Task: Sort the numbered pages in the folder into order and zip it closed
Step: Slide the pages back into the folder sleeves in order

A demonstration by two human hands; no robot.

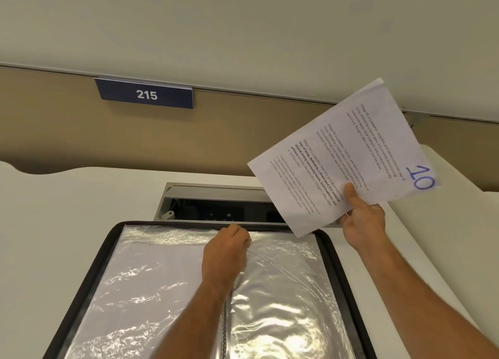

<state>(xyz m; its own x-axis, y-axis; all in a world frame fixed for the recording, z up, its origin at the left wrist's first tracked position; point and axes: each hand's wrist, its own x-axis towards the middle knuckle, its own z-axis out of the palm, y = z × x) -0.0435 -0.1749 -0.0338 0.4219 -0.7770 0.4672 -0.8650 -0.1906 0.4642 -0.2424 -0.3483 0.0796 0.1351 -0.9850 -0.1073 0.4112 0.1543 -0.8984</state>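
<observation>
A black zip folder (81, 272) lies open on the white table (54, 210), near its back edge, with shiny plastic sleeves (151, 272) inside. The left hand (226, 253) pinches the top of a sleeve in the middle. The right hand (361, 218) holds up a page marked 10 (348, 153) above the folder's back right corner.

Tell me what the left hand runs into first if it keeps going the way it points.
The left hand points away from the person, at the far edge of the open folder. Straight ahead it would probably cross the folder's black rim and reach the open cable tray set into the desk; depth is unclear.
</observation>
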